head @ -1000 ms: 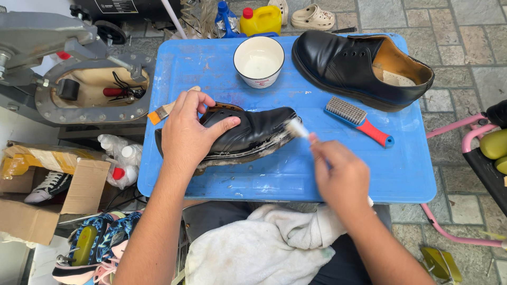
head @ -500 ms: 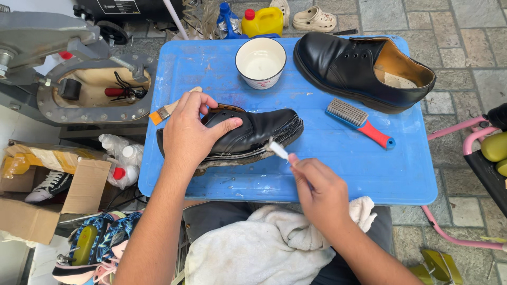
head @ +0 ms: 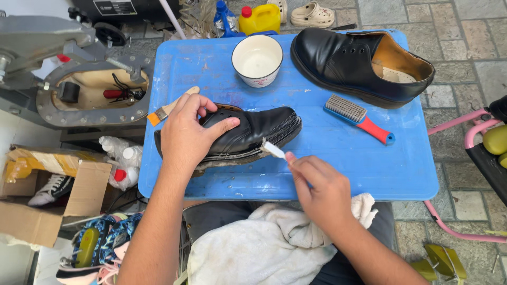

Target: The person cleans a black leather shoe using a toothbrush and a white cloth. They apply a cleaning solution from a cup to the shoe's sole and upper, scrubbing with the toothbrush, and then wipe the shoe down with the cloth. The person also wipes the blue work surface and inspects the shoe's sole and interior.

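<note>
- Compared with a second before, the right hand (head: 322, 192) had drawn its small white brush (head: 273, 150) back along the sole edge, from the toe toward the middle of the black shoe (head: 248, 134), and had come lower in the view.
- That hand was clenched round the brush handle, with the bristles touching the pale, worn welt on the near side of the shoe, apparently so the tip could work into the seam.
- The left hand (head: 187, 134) had stayed put, spread over the heel and opening of the same shoe, fingers pressing down, most likely to stop it sliding under the brush strokes.
- The shoe lay on its side near the front of the blue surface (head: 338, 169), sole edge turned toward the person for reach.
- A white towel (head: 264, 248) lay over the lap below, probably to catch drips.
- A flat paintbrush (head: 168, 108) with a wooden handle rested just behind the left hand.
- Further off sat a red-handled scrub brush (head: 359, 117), a white bowl (head: 257, 60), and the second black shoe (head: 364, 66) upright at the far right corner, well apart from the one being worked.
</note>
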